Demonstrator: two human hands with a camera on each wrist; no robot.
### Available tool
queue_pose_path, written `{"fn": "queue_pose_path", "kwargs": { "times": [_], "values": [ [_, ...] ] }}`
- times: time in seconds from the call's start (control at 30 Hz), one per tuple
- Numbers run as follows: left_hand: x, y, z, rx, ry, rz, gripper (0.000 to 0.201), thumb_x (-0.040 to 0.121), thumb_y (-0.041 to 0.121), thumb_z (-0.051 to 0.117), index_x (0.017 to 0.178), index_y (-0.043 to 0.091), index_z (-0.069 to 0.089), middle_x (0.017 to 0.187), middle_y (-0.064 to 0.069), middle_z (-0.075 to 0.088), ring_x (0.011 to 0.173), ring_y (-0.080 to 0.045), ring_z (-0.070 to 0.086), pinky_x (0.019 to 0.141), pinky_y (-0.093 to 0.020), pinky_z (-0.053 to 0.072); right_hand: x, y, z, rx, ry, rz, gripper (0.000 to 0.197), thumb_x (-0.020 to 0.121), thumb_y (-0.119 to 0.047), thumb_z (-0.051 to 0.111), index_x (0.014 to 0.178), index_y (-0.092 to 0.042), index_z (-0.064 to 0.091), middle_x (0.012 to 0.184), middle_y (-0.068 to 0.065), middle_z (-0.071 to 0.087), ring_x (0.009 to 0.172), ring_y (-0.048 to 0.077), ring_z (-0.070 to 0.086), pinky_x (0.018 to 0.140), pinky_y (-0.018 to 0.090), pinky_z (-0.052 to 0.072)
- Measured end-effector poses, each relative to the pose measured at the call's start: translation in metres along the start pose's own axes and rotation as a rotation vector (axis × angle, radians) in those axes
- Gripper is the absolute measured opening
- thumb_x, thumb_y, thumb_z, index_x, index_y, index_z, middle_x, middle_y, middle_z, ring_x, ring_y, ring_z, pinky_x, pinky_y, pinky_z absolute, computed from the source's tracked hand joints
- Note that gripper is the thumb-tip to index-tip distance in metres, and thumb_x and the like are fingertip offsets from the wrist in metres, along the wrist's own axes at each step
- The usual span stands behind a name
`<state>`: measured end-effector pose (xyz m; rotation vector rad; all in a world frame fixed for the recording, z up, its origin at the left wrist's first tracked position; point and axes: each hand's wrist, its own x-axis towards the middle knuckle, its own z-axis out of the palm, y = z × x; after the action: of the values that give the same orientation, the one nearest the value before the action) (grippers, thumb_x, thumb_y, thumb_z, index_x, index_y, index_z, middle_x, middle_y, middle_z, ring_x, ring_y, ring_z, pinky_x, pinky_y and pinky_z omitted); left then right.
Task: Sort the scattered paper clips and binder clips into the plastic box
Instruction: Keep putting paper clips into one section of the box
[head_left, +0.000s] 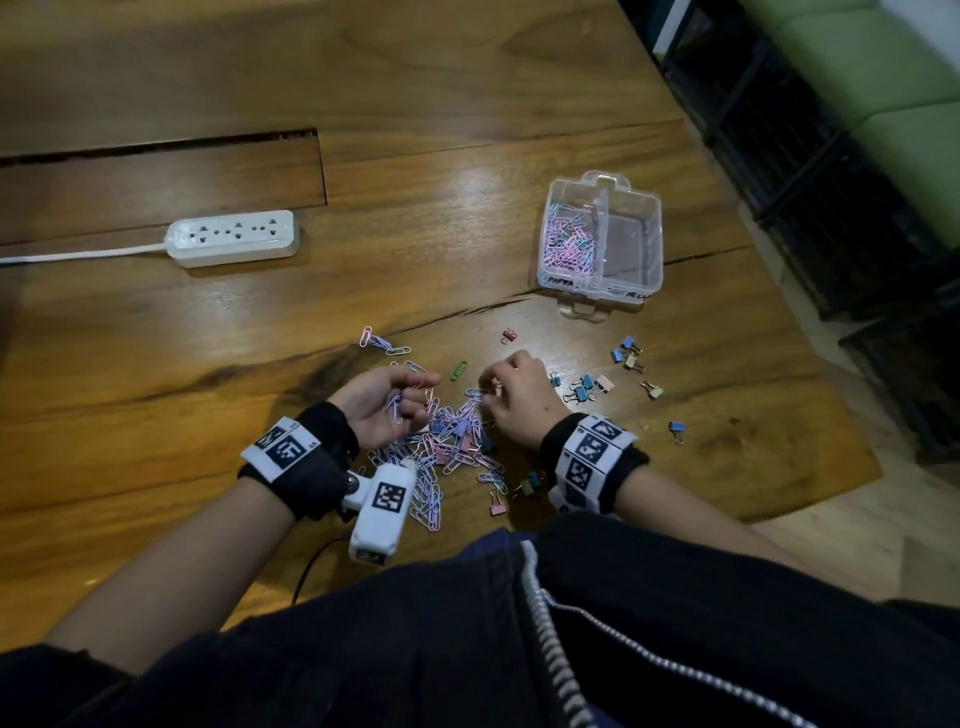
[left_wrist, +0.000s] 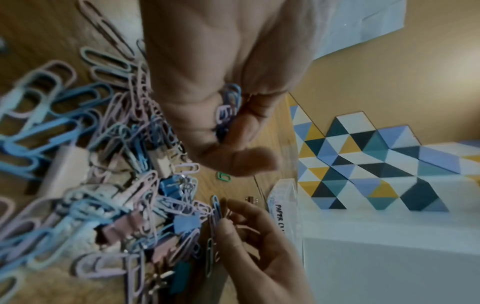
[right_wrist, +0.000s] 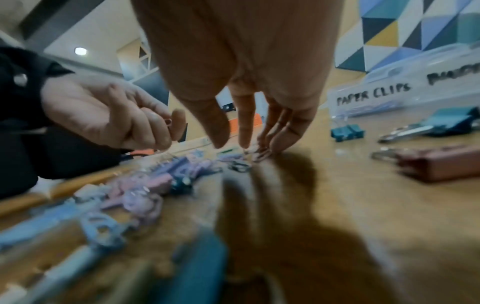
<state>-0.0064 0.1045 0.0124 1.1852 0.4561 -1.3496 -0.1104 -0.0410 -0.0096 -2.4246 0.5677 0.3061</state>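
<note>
Pastel paper clips (head_left: 447, 447) lie heaped with a few binder clips on the wooden table, between my hands. My left hand (head_left: 410, 400) is palm-up with its fingers curled round a small bunch of paper clips (left_wrist: 227, 107). In the right wrist view this left hand (right_wrist: 166, 127) pinches a pink clip. My right hand (head_left: 488, 392) reaches down with nearly straight fingers (right_wrist: 245, 131), and the tips touch clips at the pile's far edge. The clear plastic box (head_left: 658, 234) stands further back on the right. Its left compartment holds paper clips, and the right one looks empty.
Loose binder clips (head_left: 584, 389) are scattered right of my right hand, toward the table's edge. A green paper clip (head_left: 458, 370) lies between the pile and the box. A white power strip (head_left: 234, 239) sits at the far left. A black frame (head_left: 831, 182) stands beyond the table's right edge.
</note>
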Motion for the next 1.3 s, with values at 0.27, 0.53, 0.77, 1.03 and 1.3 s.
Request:
{"fn": "queue_pose_path", "kwargs": {
  "times": [0.27, 0.53, 0.77, 1.03, 1.3],
  "values": [
    [-0.005, -0.009, 0.004, 0.709, 0.120, 0.271, 0.030, 0.097, 0.000, 0.029, 0.083, 0.009, 0.053, 0.068, -0.003, 0.049, 0.038, -0.002, 0.046, 0.035, -0.012, 0.034, -0.008, -0.003, 0.001, -0.147, -0.150, -0.148, 0.030, 0.082, -0.013, 0.061, 0.112, -0.011, 0.056, 0.118, 0.007, 0.047, 0.113, 0.021, 0.040, 0.099, 0.033, 0.037],
    [-0.003, -0.030, 0.009, 1.782, 0.223, 0.461, 0.070, 0.075, 0.043, 0.070, 0.135, 0.021, 0.042, 0.119, -0.006, 0.063, 0.108, -0.021, 0.059, 0.084, -0.030, 0.048, -0.008, 0.001, -0.007, -0.127, -0.165, -0.070, 0.019, 0.088, -0.007, 0.050, 0.105, -0.005, 0.056, 0.097, 0.002, 0.047, 0.090, 0.016, 0.046, 0.079, 0.021, 0.037],
    [0.013, -0.037, 0.017, 1.872, 0.293, 0.609, 0.037, 0.087, 0.037, 0.058, 0.119, 0.016, 0.055, 0.116, -0.003, 0.063, 0.107, -0.019, 0.059, 0.087, -0.029, 0.049, -0.008, 0.022, -0.012, -0.013, 0.000, -0.069, 0.012, 0.085, -0.010, 0.056, 0.094, -0.003, 0.060, 0.101, 0.006, 0.053, 0.087, 0.012, 0.046, 0.075, 0.017, 0.034],
    [0.019, -0.031, 0.022, 1.698, 0.249, 0.605, 0.038, 0.080, 0.048, 0.063, 0.107, 0.022, 0.062, 0.101, 0.000, 0.066, 0.097, -0.019, 0.060, 0.085, -0.034, 0.052, -0.008, 0.033, -0.016, 0.488, 0.070, 0.164, 0.015, 0.081, -0.009, 0.063, 0.074, -0.018, 0.054, 0.074, -0.008, 0.055, 0.070, 0.005, 0.053, 0.061, 0.016, 0.041],
    [0.016, -0.030, 0.024, 1.422, 0.217, 0.645, 0.055, 0.084, 0.038, 0.062, 0.134, 0.026, 0.043, 0.090, -0.005, 0.064, 0.065, -0.009, 0.050, 0.066, -0.023, 0.038, -0.006, 0.031, -0.025, 0.997, 0.012, 0.249, 0.023, 0.081, 0.009, 0.055, 0.077, -0.014, 0.051, 0.071, 0.002, 0.054, 0.062, 0.012, 0.056, 0.063, 0.023, 0.047]
  ]
}}
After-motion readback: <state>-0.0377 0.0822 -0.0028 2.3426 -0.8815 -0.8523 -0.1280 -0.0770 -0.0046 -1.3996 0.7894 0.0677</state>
